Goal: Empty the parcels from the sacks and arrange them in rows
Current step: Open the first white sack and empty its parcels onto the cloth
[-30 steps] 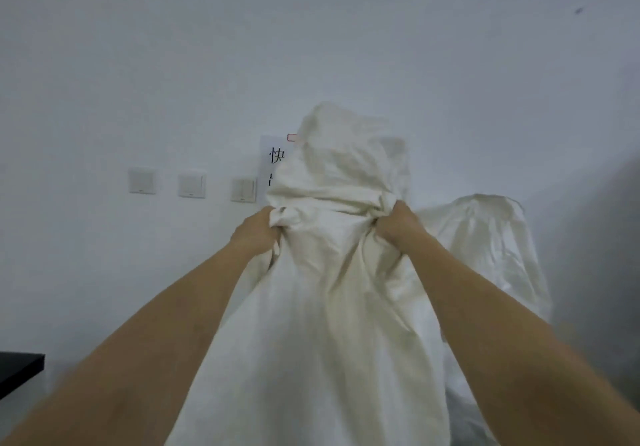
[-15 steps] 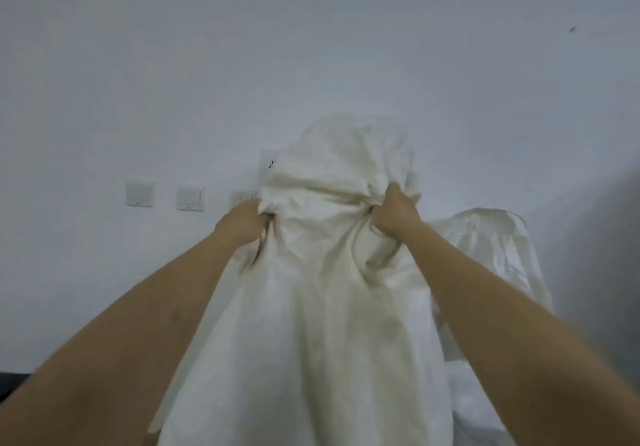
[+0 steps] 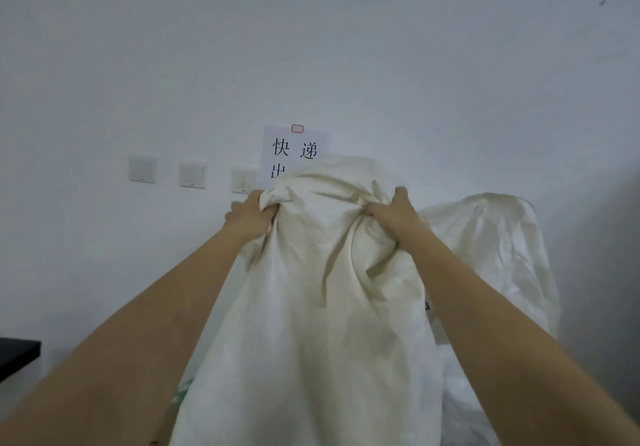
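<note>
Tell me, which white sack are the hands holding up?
The front sack, in the middle. The left hand and right hand grip its bunched top. The other sack stands behind on the right, untouched.

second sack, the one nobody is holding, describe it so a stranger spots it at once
Start at the white wall with the paper sign. Below it both hands lift a cream sack. The second sack stands behind it to the right, whiter, slumped, untouched by either hand.

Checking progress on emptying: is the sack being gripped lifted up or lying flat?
Lifted up: the left hand and right hand grip bunched cloth of the sack, which hangs down. Contents: cannot tell.
</note>
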